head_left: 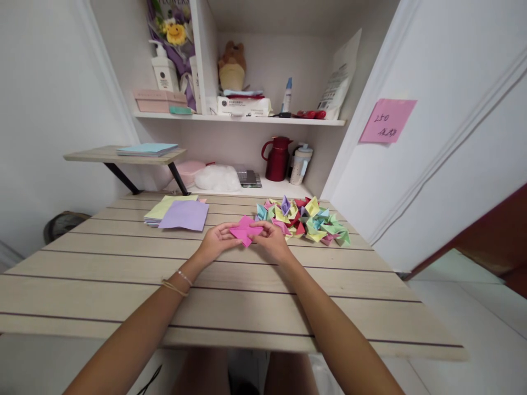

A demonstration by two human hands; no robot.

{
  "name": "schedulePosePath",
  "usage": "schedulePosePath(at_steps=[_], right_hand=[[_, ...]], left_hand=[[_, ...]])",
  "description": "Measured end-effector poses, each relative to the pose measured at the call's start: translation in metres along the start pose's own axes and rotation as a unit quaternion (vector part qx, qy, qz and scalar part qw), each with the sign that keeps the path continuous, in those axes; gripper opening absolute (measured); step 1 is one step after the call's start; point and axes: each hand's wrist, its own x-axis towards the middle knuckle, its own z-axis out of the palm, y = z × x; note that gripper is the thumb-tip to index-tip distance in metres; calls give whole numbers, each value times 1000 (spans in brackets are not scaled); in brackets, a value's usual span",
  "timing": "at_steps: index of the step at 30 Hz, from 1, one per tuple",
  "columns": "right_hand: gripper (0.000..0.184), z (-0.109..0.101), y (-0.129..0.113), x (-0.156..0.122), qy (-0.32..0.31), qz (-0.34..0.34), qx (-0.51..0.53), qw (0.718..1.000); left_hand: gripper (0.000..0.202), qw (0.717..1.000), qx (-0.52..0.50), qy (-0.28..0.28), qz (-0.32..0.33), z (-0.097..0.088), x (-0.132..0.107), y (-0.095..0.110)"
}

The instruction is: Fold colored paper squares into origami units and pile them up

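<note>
White shelves (242, 119) rise beyond the fingers, carrying a plush toy (233, 66) and a pump bottle (164, 71). Slatted wood makes up the desk (247, 307) beneath the fingers. Between the two hands, just above or on the desktop (I cannot tell which), is a bright pink folded paper (246, 230) with pointed corners. Fingers of the left hand (217, 241) pinch its left side; those of the right hand (274, 241) pinch its right side. Just beyond and to the right of the right fingers lies a heap of folded paper pieces (315, 222) in yellow, green, blue, red and purple. Left of the left fingers and a little farther off, a purple sheet (185, 215) lies over a stack of paper (164, 207). Straight behind the heap, well past the right fingers, stand a red jug (278, 160) and a pale cup (300, 165).
</note>
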Motion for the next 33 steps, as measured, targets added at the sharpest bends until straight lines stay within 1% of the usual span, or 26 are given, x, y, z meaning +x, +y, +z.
schedulePosePath(at_steps=[2, 5, 8, 11, 13, 15, 16, 19, 21, 23, 25, 27, 29, 31, 33], right_hand=[[32, 1, 2, 0, 4, -2, -7, 1000], [31, 1, 5, 0, 6, -2, -31, 999], [30, 1, 5, 0, 0, -8, -73, 997], [22, 2, 3, -2, -14, -25, -106, 994], [20, 3, 3, -2, -17, -34, -113, 993], [21, 4, 4, -2, -12, -39, -101, 994], [22, 5, 5, -2, -9, -40, -85, 996], [33, 4, 8, -2, -16, -31, -32, 999], [40, 3, 8, -2, -39, -15, -19, 999], [46, 2, 6, -3, -66, 2, -19, 998], [51, 1, 4, -4, -78, 16, -17, 997], [56, 1, 2, -4, -73, 23, -11, 997], [61, 2, 2, -4, -65, 26, -5, 998], [61, 3, 3, -4, -72, 37, -3, 997], [50, 5, 6, -3, -81, 56, 0, 995]], left_hand=[[55, 1000, -9, -2, -3, 0, 1, -1], [46, 1000, -2, -8, -1, -1, 2, -3], [33, 999, 30, -17, 12, -2, 2, -4], [24, 996, 87, -19, 32, -2, 2, -3], [25, 992, 118, -20, 39, -1, 1, -2], [26, 992, 120, -26, 35, 1, -1, -1], [30, 993, 112, -31, 29, 2, -2, 0], [54, 995, 94, -33, 8, 4, -5, 2], [62, 995, 93, -29, 1, 5, -5, 2], [62, 995, 94, -34, -5, 5, -5, 1], [51, 995, 93, -40, -9, 4, -3, 0], [36, 996, 88, -29, -7, 4, -2, -1], [28, 997, 73, 0, -6, 3, 0, -2], [27, 999, 44, 32, -7, 1, 1, -2], [33, 998, 2, 58, -3, 0, 2, -1]])
